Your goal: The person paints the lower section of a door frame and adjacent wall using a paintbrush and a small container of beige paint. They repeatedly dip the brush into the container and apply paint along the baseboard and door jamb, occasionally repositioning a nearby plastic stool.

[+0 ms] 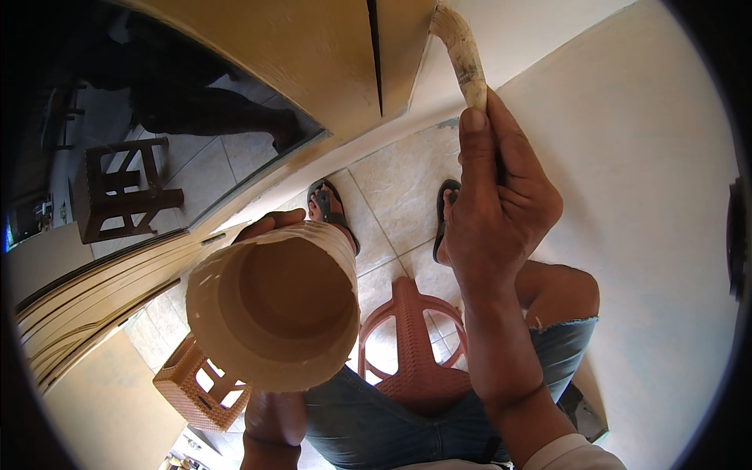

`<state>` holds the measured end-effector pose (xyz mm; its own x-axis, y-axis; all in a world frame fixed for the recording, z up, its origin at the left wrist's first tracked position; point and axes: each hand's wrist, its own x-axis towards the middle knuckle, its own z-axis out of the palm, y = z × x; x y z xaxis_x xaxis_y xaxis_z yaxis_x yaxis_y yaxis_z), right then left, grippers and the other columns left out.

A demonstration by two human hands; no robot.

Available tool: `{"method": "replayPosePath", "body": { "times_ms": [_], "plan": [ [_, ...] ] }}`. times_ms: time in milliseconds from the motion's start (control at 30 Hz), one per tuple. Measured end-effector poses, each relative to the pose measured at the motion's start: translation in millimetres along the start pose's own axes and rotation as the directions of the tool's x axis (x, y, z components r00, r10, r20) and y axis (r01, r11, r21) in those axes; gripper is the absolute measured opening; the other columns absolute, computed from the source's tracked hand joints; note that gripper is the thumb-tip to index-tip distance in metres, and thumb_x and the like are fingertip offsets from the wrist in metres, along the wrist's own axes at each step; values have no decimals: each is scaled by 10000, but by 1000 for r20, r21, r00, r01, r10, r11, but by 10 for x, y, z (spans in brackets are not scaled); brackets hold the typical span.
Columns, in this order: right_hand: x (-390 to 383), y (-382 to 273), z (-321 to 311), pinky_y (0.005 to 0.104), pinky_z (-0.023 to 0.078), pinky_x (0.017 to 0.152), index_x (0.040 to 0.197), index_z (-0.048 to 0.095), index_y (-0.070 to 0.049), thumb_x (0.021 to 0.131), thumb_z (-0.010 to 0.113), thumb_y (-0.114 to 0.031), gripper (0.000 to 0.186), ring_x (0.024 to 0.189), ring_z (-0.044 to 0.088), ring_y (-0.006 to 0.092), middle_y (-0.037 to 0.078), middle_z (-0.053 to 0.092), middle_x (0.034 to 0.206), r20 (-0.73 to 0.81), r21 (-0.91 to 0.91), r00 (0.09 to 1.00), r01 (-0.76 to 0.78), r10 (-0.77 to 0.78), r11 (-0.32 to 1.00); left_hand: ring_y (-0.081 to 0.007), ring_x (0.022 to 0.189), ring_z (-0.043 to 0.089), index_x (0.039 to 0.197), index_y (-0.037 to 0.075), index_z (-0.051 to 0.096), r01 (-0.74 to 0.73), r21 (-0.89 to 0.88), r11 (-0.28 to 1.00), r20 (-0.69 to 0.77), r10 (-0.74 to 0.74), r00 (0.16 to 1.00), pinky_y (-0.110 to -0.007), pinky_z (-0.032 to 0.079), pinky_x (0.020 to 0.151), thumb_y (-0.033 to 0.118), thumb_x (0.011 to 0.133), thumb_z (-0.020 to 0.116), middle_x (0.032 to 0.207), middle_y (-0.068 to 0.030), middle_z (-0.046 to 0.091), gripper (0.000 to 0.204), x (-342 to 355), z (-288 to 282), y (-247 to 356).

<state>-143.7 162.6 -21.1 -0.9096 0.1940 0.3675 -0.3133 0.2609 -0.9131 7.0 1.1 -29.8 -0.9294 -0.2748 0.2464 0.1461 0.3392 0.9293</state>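
Observation:
My right hand [501, 188] is raised at the upper middle, with thumb and fingers closed round a pale, curved paintbrush [464, 59] crusted with dried paint. Its far tip meets the narrow edge between the yellowish-brown wooden door or frame [313, 47] and the white wall. At the left, my left hand [270, 225] grips a round, cream-coloured tub [207, 317] by its far side; most of this hand is hidden behind it. The tub's mouth faces up, showing a beige inside and a darker round bottom; whether that is paint I cannot tell.
A red-brown plastic chair seat [407, 337] is between my legs, and a brown woven-pattern stool [200, 384] stands at lower left. Dark glass [235, 117] reflects another stool and a leg. A white wall [642, 204] rises close on the right. The floor [392, 184] is tiled.

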Motion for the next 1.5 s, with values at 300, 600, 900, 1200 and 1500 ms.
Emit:
{"method": "replayPosePath", "body": {
  "times_ms": [300, 600, 900, 1200, 1500],
  "plan": [
    [60, -177, -41, 237, 428, 596, 1249, 698, 60, 1023, 651, -49, 255, 674, 527, 66, 38, 607, 753, 18, -13, 1000, 17, -17, 1000, -294, 1327, 523, 1527, 58, 372, -13, 45, 999, 38, 11, 999, -447, 447, 1125, 432, 600, 983, 1417, -151, 526, 1172, 35, -30, 82],
    [154, -323, -48, 181, 408, 529, 1202, 741, 28, 1003, 708, -101, 240, 615, 543, 22, 19, 686, 729, -53, 40, 995, 86, -84, 996, -284, 1324, 524, 1513, 68, 405, -96, 11, 995, 11, 95, 995, -441, 454, 1111, 427, 626, 969, 1410, -146, 533, 1111, 20, -61, -67],
    [223, -470, -168, 181, 332, 475, 1200, 747, 17, 1002, 708, -105, 235, 562, 471, 5, -16, 602, 668, -56, 31, 997, 55, -54, 998, -283, 1333, 520, 1508, 75, 420, -93, -24, 995, 18, 94, 995, -441, 454, 1106, 415, 643, 957, 1415, -144, 528, 1073, -16, 19, -139],
    [-1, -12, -422, 185, 384, 603, 1161, 722, 58, 1065, 629, -174, 268, 685, 473, 21, -8, 611, 767, 97, 135, 945, -323, 312, 937, -301, 1328, 515, 1519, 39, 365, -11, 127, 992, 27, 7, 1000, -433, 465, 1092, 425, 644, 958, 1409, -170, 520, 1125, -78, -154, -150],
    [-569, 1445, -302, 247, 392, 568, 976, 685, 16, 1047, 650, -229, 257, 620, 462, 61, -16, 558, 693, 314, 189, 765, -630, 561, 753, -343, 1310, 530, 1543, 39, 303, -100, -26, 995, 40, 101, 994, -467, 475, 1107, 482, 659, 963, 1409, -199, 516, 1189, 33, 121, -152]
  ]
}}
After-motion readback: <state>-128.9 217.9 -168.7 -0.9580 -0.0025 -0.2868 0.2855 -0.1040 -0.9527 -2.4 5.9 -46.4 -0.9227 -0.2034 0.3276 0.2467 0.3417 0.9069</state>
